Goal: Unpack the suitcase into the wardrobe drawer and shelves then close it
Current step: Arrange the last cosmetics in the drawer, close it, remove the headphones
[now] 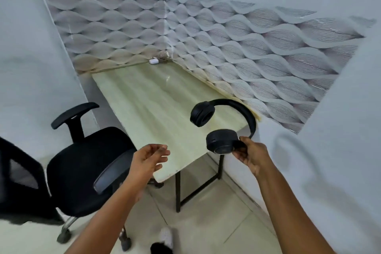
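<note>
Black over-ear headphones (221, 125) hang in the air above the near right corner of a pale wooden desk (156, 105). My right hand (252, 153) grips them at the lower ear cup, where the headband joins. My left hand (149, 159) hovers empty over the desk's near edge, palm turned inward, fingers loosely bent. No suitcase or wardrobe is in view.
A black office chair (82, 163) with armrests stands left of the desk. A small white object (153, 61) lies in the desk's far corner against the patterned wall panel. The desk stands on black metal legs (178, 192) over a tiled floor.
</note>
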